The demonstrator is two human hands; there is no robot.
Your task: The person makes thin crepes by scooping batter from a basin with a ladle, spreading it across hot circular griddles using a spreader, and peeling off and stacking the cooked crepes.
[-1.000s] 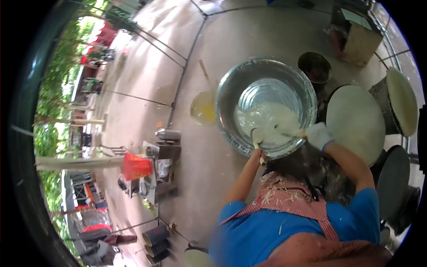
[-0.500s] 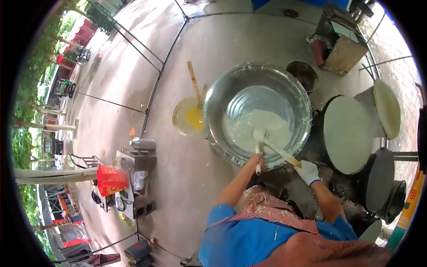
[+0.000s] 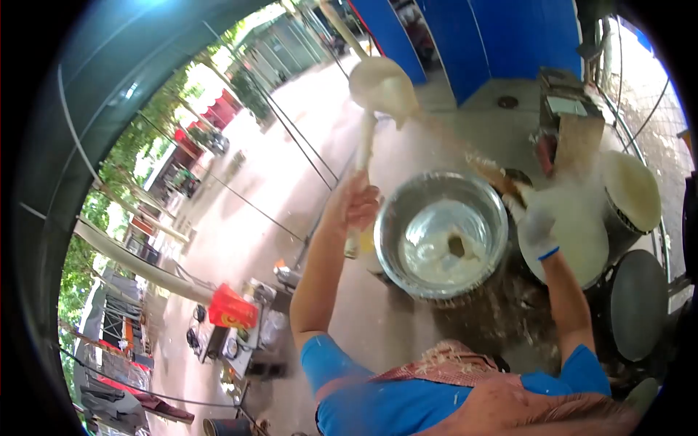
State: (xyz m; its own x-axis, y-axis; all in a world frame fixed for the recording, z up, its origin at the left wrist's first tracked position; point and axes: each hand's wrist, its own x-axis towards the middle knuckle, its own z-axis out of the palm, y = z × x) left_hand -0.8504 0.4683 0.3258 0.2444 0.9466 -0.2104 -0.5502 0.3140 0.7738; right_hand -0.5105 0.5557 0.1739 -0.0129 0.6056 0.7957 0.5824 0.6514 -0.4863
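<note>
My bare left hand (image 3: pixel 358 205) is wrapped round the pale handle of a ladle (image 3: pixel 382 86), raised high with its round head up. White batter coats the head and hangs from its edge. Below and to the right stands a large metal basin (image 3: pixel 385 251) with white batter (image 3: pixel 429 265) pooled in its bottom. A dark brownish patch shows in the middle of that pool. My right hand (image 3: pixel 539 231), in a white glove, is closed on a wooden stick (image 3: pixel 491 173) above the basin's right rim. The stick is smeared by motion.
To the right are a big round pale griddle surface (image 3: pixel 574 243), a pale-topped round vessel (image 3: pixel 631 190) and a dark round lid (image 3: pixel 638 305). A red bag (image 3: pixel 233 307) sits on a cluttered stand at left. Blue panels (image 3: pixel 520 40) stand at the back.
My left hand has lifted the ladle out of the basin, up and to the left. My right hand has moved up and right with the stick. The camera view has tilted up.
</note>
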